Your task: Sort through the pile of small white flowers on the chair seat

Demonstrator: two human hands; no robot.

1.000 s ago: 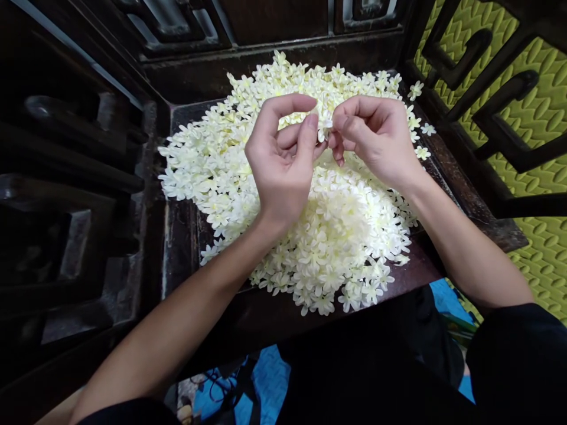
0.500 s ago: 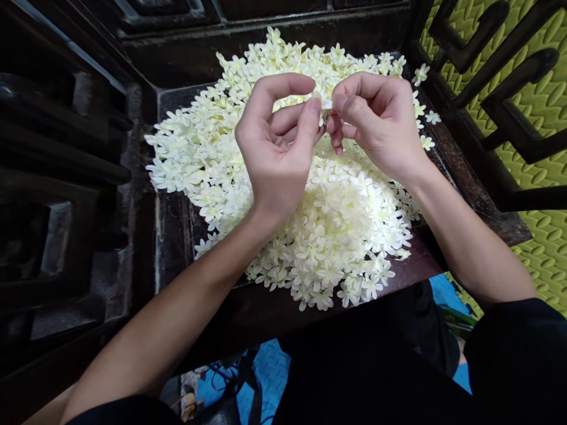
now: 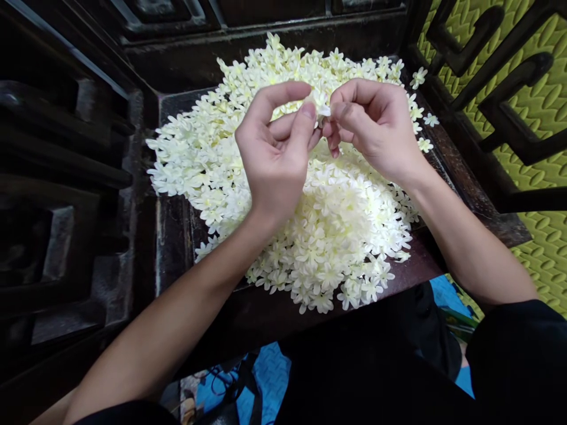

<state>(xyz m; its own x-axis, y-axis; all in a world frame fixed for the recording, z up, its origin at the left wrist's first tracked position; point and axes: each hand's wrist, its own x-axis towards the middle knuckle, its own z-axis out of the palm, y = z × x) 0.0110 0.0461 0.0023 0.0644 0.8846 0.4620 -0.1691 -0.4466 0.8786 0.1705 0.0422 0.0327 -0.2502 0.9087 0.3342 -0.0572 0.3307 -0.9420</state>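
A big heap of small white and pale yellow flowers (image 3: 319,224) covers the seat of a dark wooden chair (image 3: 177,236). Above the heap, my left hand (image 3: 274,156) and my right hand (image 3: 376,127) meet at their fingertips. Both pinch one small white flower (image 3: 322,106) between thumb and forefinger. The other fingers of each hand are curled in. Part of the held flower is hidden by the fingertips.
Dark carved wood of the chair back (image 3: 266,23) and arms (image 3: 487,88) rises around the seat. A yellow-green patterned surface (image 3: 535,118) lies to the right. Blue cloth (image 3: 266,378) shows below the seat edge, next to my dark clothing (image 3: 376,366).
Both hands have stayed together on the flower, with small shifts of the fingertips. The view has drifted slightly, so hands and heap sit a little higher than one second ago.
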